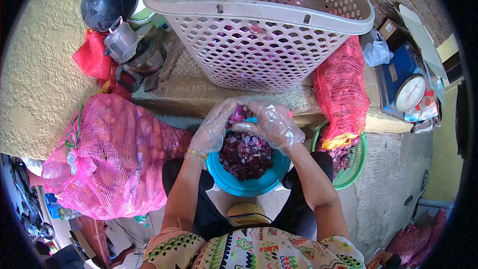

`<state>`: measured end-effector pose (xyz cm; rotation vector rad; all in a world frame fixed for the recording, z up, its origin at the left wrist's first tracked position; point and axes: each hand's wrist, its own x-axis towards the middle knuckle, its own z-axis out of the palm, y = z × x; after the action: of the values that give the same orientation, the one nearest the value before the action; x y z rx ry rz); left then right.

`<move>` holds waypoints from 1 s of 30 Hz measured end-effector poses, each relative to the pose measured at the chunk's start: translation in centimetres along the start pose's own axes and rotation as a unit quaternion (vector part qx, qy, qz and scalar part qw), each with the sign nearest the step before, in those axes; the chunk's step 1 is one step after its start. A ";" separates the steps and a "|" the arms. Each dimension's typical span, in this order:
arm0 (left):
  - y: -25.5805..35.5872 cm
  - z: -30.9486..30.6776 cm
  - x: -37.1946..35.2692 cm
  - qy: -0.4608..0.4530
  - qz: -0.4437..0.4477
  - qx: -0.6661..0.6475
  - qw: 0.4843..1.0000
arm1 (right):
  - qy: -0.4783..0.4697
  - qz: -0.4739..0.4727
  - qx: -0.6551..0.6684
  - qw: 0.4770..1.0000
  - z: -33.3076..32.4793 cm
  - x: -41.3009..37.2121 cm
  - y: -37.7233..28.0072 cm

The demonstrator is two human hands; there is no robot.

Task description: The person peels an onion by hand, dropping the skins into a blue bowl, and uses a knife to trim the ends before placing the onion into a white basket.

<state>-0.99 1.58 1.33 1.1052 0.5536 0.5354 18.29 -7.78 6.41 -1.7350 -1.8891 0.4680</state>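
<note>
Both gloved hands meet frame centre: left hand [214, 129] and right hand [274, 124] pinch one red onion [237, 115] over blue bowl [246, 182] of peels [245, 154]; laundry basket [259, 25] just above, pink onion sack [107, 157] lower left.

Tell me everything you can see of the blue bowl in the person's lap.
The blue bowl is round, looks like smooth plastic, and sits upright between the person's knees against black trousers. It is filled nearly to the rim with dark purple peelings. Its far rim is hidden under the left hand and right hand, both in clear plastic gloves, which together hold a purple onion above it. Whether either hand touches the rim cannot be told.
</note>
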 end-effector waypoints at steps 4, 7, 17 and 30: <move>0.7 0.5 -0.5 0.029 0.009 0.090 0.995 | 0.022 -0.015 0.014 1.000 0.0 0.0 -0.5; 0.5 0.5 -0.4 0.045 0.013 0.113 0.992 | 0.051 -0.029 -0.020 0.998 0.4 -0.1 -0.2; 0.4 0.4 -0.5 0.041 0.012 0.115 0.992 | 0.040 -0.047 -0.021 0.998 0.0 -0.1 -0.3; 0.1 0.6 -0.7 0.052 -0.015 0.052 0.997 | 0.073 -0.074 -0.057 0.993 0.3 0.0 -0.4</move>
<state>-1.14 0.79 1.73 1.1701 0.6931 0.5451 17.77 -7.80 6.37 -1.6369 -1.9535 0.1767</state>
